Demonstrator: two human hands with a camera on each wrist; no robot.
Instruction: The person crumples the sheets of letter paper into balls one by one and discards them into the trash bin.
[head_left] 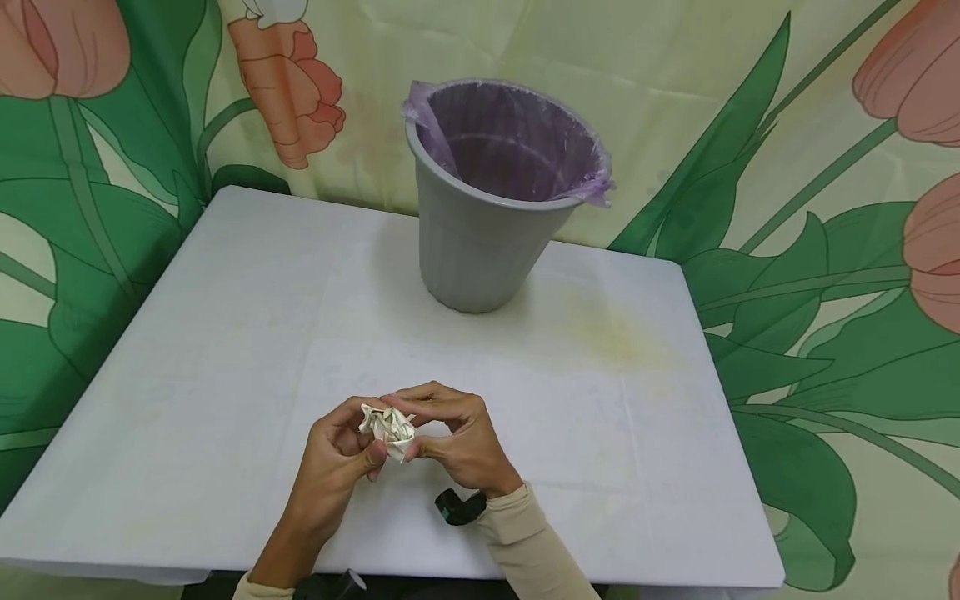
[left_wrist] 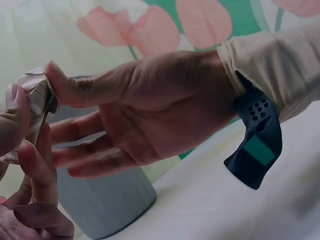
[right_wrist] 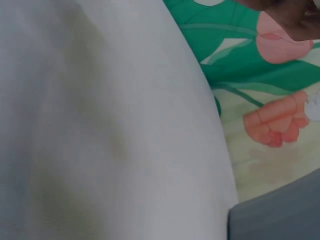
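Observation:
A small crumpled piece of off-white paper [head_left: 390, 429] is between both hands, above the near part of the table. The left hand [head_left: 330, 458] grips it from the left, thumb in front and fingers behind. From the other side, the right hand [head_left: 461, 433] pinches its edge between thumb and fingers. In the left wrist view the paper [left_wrist: 37, 97] shows creased folds, with the left hand's fingers [left_wrist: 37, 170] around it. There the right hand [left_wrist: 150, 105] has its thumb at the paper and its other fingers extended. Part of a hand [right_wrist: 295, 17] enters the right wrist view's top corner.
A grey bin [head_left: 480, 242] with a purple plastic liner [head_left: 585, 190] stands upright at the table's back. The table [head_left: 225, 367] has a white cloth with a faint yellow stain right of the bin. A tulip-print curtain [head_left: 645, 50] hangs behind. Black wrist cameras are worn on both wrists.

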